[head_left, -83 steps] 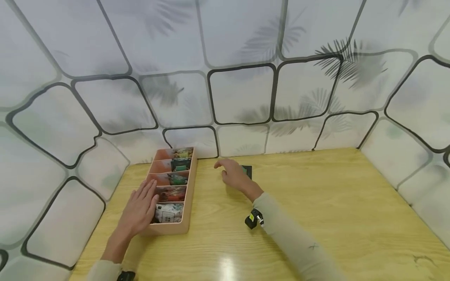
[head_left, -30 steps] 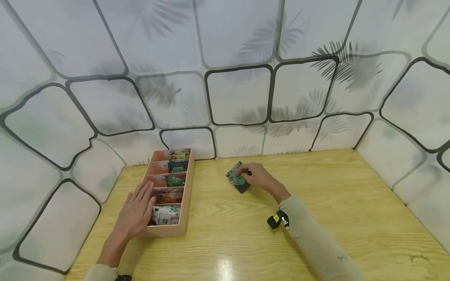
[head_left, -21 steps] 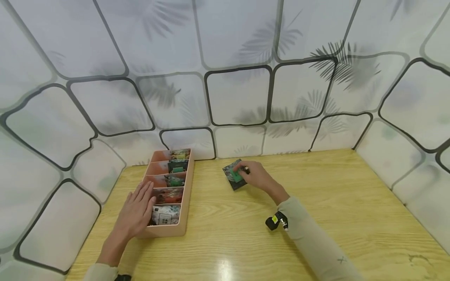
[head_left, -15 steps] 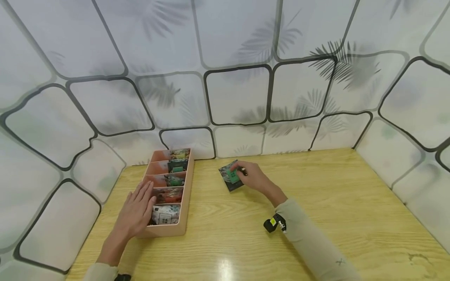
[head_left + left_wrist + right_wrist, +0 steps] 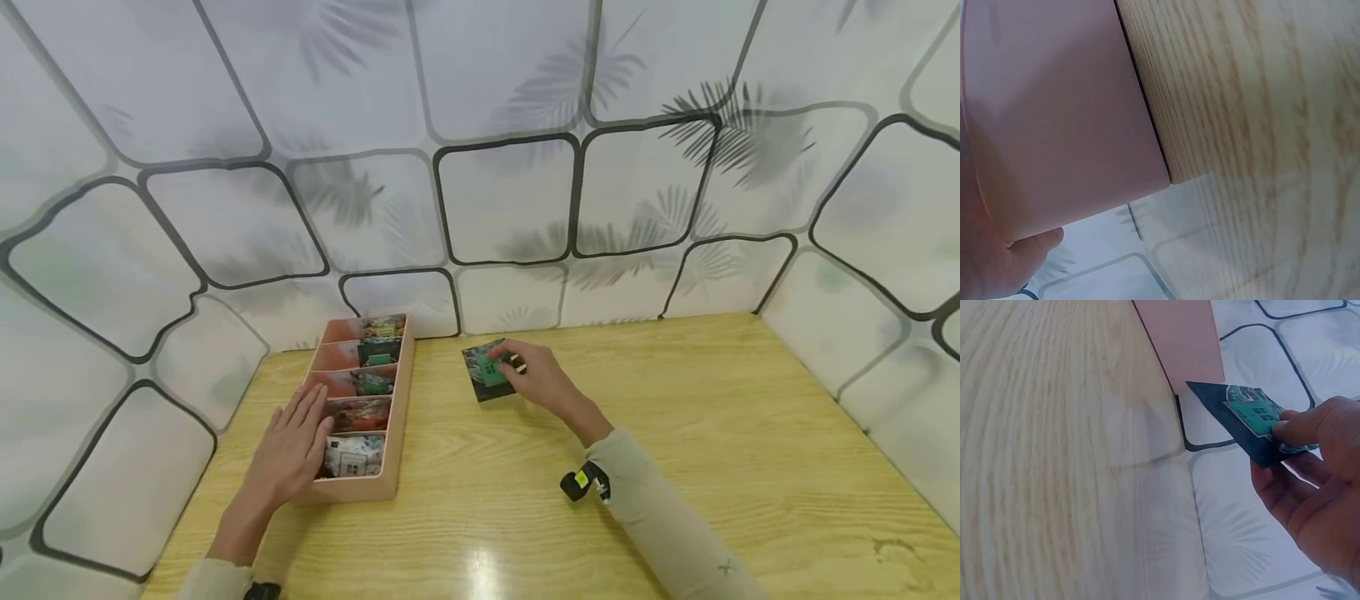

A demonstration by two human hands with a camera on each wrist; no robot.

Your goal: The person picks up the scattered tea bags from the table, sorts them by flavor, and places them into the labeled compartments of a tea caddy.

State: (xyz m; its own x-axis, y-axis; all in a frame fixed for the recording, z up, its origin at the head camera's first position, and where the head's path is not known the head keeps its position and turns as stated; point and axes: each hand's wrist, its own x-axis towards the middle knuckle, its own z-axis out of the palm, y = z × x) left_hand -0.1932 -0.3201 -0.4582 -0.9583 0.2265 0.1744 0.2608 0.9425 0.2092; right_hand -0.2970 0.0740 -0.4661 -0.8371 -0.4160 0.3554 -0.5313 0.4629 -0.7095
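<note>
My right hand (image 5: 547, 379) pinches a dark sachet with a green label (image 5: 482, 388) between thumb and fingers, right of the box. The right wrist view shows the sachet (image 5: 1235, 422) raised off the table, its label facing the thumb. My left hand (image 5: 288, 450) rests with straight fingers along the left edge of a pink divided box (image 5: 396, 442). One of its digits shows beside the box wall (image 5: 1060, 112) in the left wrist view. Packets stand in the box's compartments: a white one (image 5: 356, 457) nearest, then red (image 5: 360, 414), green (image 5: 372, 383), dark green (image 5: 378, 353) and yellowish (image 5: 384, 327).
The light wooden table (image 5: 675, 433) reaches out to the right of the box. A patterned white backdrop (image 5: 510, 200) encloses its back and sides. On my right wrist sits a small black camera (image 5: 576, 483).
At first my right hand hovered over the sachet lying on the table. It now grips the sachet, which has turned and shifted slightly left. My left hand has kept its place on the box.
</note>
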